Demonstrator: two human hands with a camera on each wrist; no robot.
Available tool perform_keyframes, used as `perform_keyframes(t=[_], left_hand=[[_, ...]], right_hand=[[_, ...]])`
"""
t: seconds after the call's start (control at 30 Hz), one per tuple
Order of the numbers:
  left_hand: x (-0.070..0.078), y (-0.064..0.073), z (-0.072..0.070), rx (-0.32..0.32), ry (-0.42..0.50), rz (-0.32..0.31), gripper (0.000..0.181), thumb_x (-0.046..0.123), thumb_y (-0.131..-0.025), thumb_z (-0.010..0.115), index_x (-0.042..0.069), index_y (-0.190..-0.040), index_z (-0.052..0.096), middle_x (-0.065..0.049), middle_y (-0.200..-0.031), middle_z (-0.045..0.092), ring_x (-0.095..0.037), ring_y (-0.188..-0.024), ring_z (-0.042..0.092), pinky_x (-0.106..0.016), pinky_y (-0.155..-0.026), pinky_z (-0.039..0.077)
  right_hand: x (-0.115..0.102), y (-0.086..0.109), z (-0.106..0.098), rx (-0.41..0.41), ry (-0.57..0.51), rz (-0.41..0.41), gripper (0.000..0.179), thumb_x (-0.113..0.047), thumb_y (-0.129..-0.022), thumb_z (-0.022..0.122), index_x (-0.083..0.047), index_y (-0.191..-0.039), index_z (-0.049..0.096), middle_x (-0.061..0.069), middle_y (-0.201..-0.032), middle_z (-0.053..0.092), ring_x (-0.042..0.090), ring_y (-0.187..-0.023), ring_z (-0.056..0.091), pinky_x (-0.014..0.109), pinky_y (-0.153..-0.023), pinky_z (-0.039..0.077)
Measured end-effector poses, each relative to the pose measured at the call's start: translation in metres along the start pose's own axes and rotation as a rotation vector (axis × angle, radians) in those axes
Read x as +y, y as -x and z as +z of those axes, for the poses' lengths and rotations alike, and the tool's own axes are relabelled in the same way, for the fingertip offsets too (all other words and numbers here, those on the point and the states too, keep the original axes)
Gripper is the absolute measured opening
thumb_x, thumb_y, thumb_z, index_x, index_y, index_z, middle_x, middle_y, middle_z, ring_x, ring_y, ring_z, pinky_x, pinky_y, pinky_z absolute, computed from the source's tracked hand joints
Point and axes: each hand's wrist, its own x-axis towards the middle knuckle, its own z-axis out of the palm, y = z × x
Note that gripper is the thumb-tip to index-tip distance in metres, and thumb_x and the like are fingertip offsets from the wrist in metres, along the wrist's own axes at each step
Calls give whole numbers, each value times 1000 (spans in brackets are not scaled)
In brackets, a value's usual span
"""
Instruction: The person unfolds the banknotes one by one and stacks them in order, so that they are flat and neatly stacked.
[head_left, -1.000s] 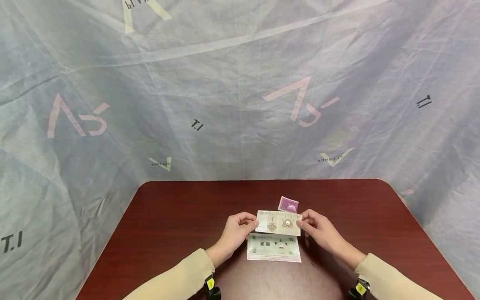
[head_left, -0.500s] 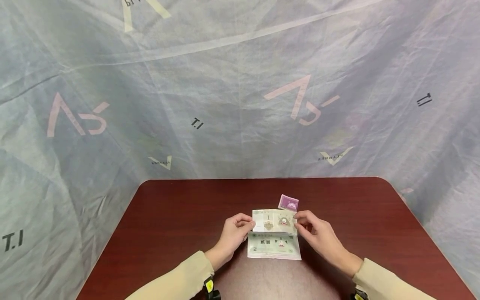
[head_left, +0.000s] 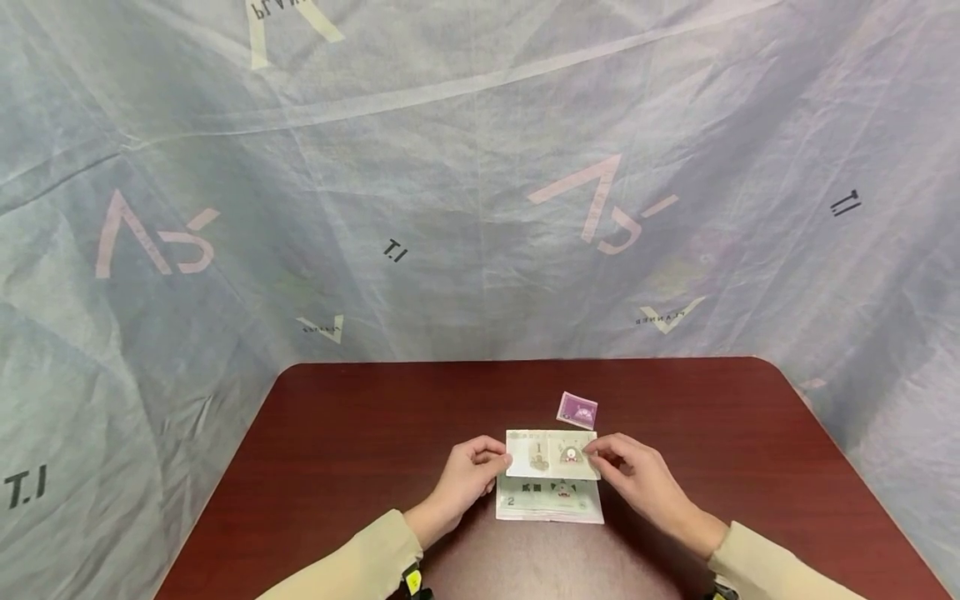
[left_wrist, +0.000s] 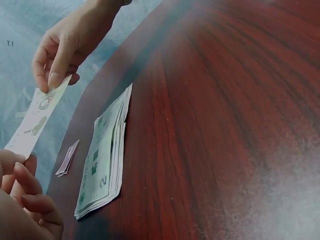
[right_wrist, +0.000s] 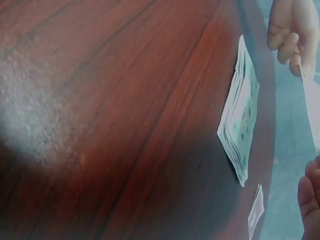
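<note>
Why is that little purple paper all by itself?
The small folded purple banknote lies alone on the dark red wooden table, apart from the neat stack of green banknotes. Both hands hold a pale banknote above that stack.

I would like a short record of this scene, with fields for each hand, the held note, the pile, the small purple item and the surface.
left hand: left hand pinches the left end of the pale banknote
right hand: right hand pinches the right end of the same note
held note: pale banknote, stretched between both hands, above the table, over the far part of the pile
pile: stack of green banknotes, flat on the table, a "2" on top
small item: purple folded note, lying apart behind the pile
surface: dark red wooden table
</note>
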Motion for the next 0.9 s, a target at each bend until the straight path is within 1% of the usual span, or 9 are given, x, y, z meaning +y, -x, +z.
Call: perform_keyframes(t=[0.1,0.23,0.33,0.4,0.5,0.6,0.67,0.73,0.9], left_hand=[[0,-1,-1,-11,-90,62,20,8,-95,73,2,-114,68,-2,-82,70,-7,-54,48,-21,-51,41],[-1,-2,-4,-38,-179,168,41,6,-96,71,10,-135,58,-6,-90,71,-6,-52,50,-22,-51,46],[-1,0,-7,-48,-238,231,47,4,-96,70,16,-140,56,-5,-95,71,-3,-51,49,-21,-50,46],[-2,0,-9,-45,-282,270,41,4,-97,70,17,-134,61,-4,-95,71,-2,-51,49,-21,-49,46],[-5,1,-11,-45,-330,294,23,7,-97,71,17,-117,72,0,-90,72,-1,-54,50,-21,-52,46],[-7,0,-11,-44,-368,315,11,8,-96,74,16,-103,76,2,-86,71,-1,-61,52,-19,-57,46],[-8,0,-11,-42,-404,319,9,8,-95,75,16,-99,76,5,-83,70,0,-64,50,-18,-60,44],[-9,0,-11,-43,-439,315,10,7,-93,76,16,-97,76,6,-81,68,0,-64,48,-18,-61,42],[-10,2,-9,-80,-522,287,9,6,-93,75,15,-95,75,10,-79,66,1,-59,42,-19,-59,39]], right_hand=[[-1,1,0,-11,2,13,27,10,-86,77,-12,-102,75,-4,-96,73,0,-82,63,20,-62,54],[-2,3,1,-18,2,47,24,8,-88,76,-12,-102,75,-4,-95,73,-1,-82,64,22,-63,56],[-2,5,2,-25,-2,65,23,6,-89,76,-13,-102,74,-5,-94,73,-1,-81,64,23,-63,56],[-3,5,2,-32,-9,68,23,6,-89,76,-13,-102,74,-5,-94,73,-1,-80,63,23,-63,56],[-3,7,4,-41,-12,63,22,6,-90,75,-12,-102,74,-4,-95,74,-2,-79,62,23,-63,55],[-2,9,6,-43,-18,54,22,7,-89,75,-12,-101,74,-4,-94,74,-2,-77,62,24,-62,55],[-2,10,7,-47,-20,51,23,8,-88,76,-12,-101,75,-4,-93,73,-2,-76,62,25,-61,55],[-1,11,8,-57,-22,52,23,8,-88,76,-11,-100,74,-4,-93,73,-2,-75,61,24,-62,55],[1,16,12,-89,18,64,21,6,-88,76,-12,-98,74,-6,-92,71,-4,-75,58,22,-63,52]])
